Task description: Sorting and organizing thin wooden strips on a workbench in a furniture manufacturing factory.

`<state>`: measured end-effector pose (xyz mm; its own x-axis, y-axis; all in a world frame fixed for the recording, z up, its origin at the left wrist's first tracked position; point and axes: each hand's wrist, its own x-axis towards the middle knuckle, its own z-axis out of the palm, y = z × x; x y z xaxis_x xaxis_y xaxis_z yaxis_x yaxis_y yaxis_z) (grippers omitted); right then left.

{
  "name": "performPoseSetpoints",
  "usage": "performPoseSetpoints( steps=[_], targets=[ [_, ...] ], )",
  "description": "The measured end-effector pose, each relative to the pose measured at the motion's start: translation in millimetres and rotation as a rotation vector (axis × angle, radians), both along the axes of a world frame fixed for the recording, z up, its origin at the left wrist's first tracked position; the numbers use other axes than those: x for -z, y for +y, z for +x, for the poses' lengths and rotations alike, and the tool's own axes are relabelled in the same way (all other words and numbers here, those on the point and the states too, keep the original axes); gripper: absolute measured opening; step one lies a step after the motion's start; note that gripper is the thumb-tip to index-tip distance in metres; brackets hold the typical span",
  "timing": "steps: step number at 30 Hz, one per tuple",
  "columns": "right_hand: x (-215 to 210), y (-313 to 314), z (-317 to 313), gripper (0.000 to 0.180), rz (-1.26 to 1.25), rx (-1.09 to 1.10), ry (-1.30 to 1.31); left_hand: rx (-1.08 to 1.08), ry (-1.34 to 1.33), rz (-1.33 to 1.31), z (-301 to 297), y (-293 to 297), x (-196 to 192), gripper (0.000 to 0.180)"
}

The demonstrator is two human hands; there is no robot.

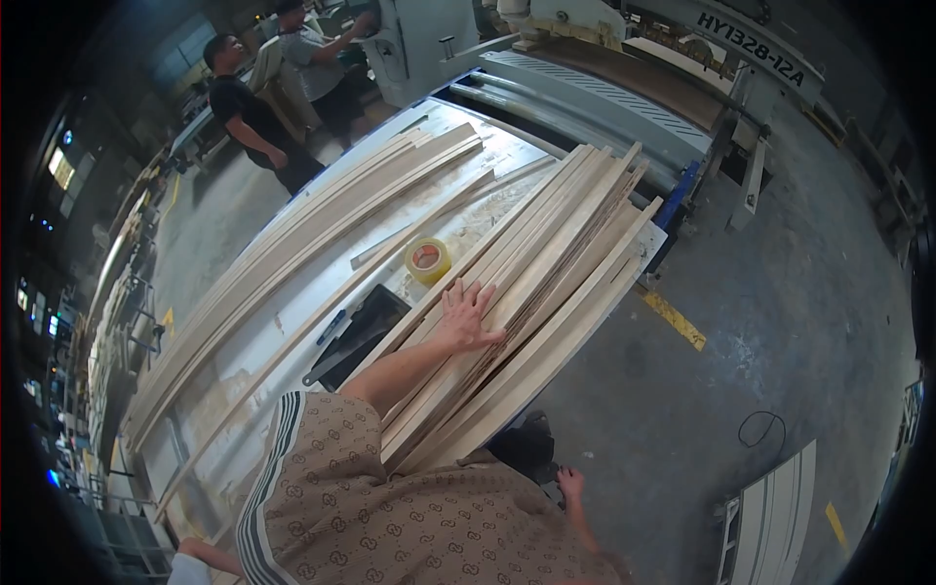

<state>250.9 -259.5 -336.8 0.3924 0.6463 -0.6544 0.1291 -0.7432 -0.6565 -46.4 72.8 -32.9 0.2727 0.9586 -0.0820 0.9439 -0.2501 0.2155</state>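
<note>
My left hand (468, 317) lies palm down on a bundle of long pale wooden strips (561, 249), fingers spread and thumb out to the right. The strips lie lengthwise on the table, side by side and partly stacked, some with rough, dark edges. At my right side, beyond the table edge, my right hand (570, 483) hangs low with loosely bent fingers and nothing visible in it. Just left of my left hand sits a roll of clear yellowish tape (428, 260). Near my left forearm are a black flat object (366, 327) and a blue pen (331, 327).
More strips (322, 224) lie along the table's left side on its pale top (302, 361). A roller machine (595, 93) stands at the far end. Two people (249, 112) stand beyond, far left. Pale panels (775, 517) and a black cable (760, 429) are on the right floor.
</note>
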Motion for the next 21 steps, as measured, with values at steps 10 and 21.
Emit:
performPoseSetpoints(
  steps=[10,21],
  targets=[
    [-7,1,-2,0.030,-0.015,0.022,0.026,-0.003,-0.002,0.004,-2,0,1,0.101],
    [10,-2,1,0.032,0.016,-0.025,-0.049,0.005,-0.003,0.011,1,0,2,0.101]
  ],
)
